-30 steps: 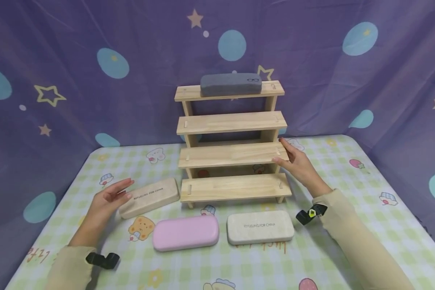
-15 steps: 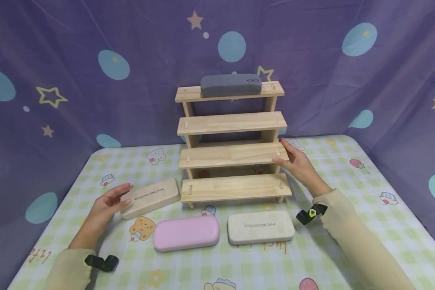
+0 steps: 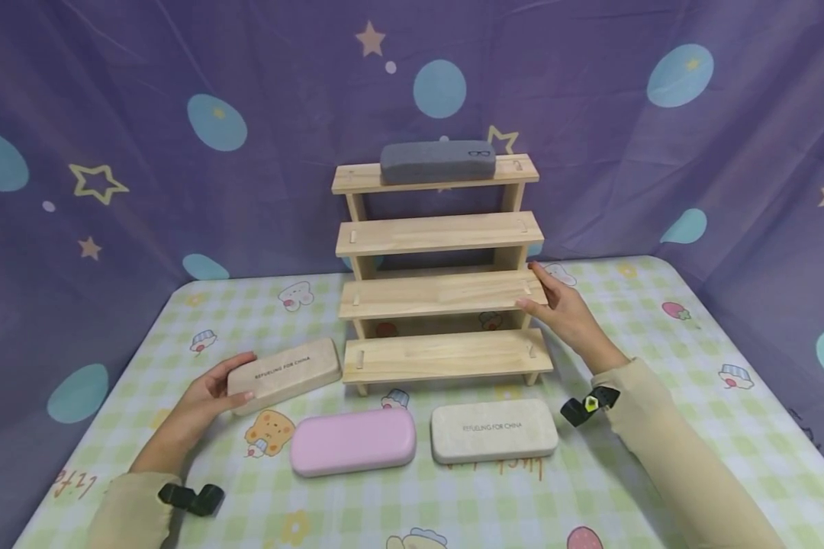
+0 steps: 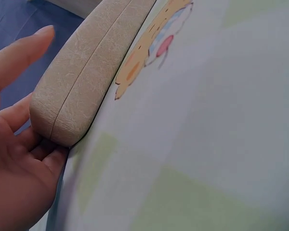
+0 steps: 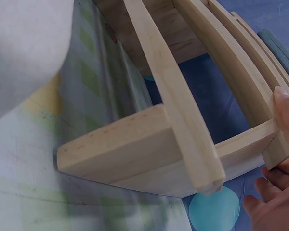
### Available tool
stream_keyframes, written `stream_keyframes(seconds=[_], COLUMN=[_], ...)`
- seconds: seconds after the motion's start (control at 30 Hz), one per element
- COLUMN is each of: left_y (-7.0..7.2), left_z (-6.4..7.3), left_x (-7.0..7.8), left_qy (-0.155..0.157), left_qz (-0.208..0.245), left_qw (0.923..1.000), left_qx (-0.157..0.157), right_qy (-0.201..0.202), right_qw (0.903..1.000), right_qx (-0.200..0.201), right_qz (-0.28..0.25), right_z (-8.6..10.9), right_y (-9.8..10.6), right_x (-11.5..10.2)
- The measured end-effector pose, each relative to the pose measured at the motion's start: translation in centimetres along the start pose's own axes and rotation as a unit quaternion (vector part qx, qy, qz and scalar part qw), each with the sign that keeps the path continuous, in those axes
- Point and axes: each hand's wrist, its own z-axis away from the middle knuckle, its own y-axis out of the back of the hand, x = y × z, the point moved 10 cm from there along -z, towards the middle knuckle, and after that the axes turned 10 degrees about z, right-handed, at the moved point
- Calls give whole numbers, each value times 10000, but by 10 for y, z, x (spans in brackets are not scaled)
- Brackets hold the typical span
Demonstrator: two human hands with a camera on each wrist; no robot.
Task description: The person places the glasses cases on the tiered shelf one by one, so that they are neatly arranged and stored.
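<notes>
My left hand [image 3: 204, 395] is around the left end of a beige glasses case [image 3: 284, 374] lettered "REFUELING FOR CHINA". In the left wrist view, the fingers [image 4: 20, 115] lie behind and under the case's end, while the thumb stands slightly apart from it. The case lies at an angle on the cloth. My right hand [image 3: 564, 309] grips the right end of a tiered wooden display shelf [image 3: 442, 292] at its second step from the bottom, thumb on the front edge. On the top step sits a grey-blue glasses case [image 3: 436, 162].
A pink glasses case [image 3: 353, 442] and a pale lettered glasses case [image 3: 494, 431] lie in front of the shelf. Green checked cloth [image 3: 357, 511] covers the table. A purple patterned curtain [image 3: 288, 91] hangs behind and at both sides.
My left hand has lowered onto the beige case's left end, its thumb coming down by the near side. The right hand keeps its hold on the shelf, and the cases stay put.
</notes>
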Motion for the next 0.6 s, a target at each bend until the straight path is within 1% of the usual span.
stream_keyframes(seconds=[0.17,0.27,0.4,0.6], left_y=[-2,-4,-5,-5], left_z=[0,-1,-1,-2], left_x=[-2,-2,-3,-6], left_qy=[85,26,1,14], left_qz=[-451,-541,-641,-822], left_qw=[9989,9984,9977,9964], left_qx=[-110,-190,-199,-184], right_qy=[-10,-25,-11,-77], right_qw=[10000,10000,10000,9999], right_qx=[-3,-23,-49,-38], right_qz=[-30,-61,-62,70], right_z=[0,4,10,11], right_y=[0,0,0,0], right_x=[-3,-12,-25,-26])
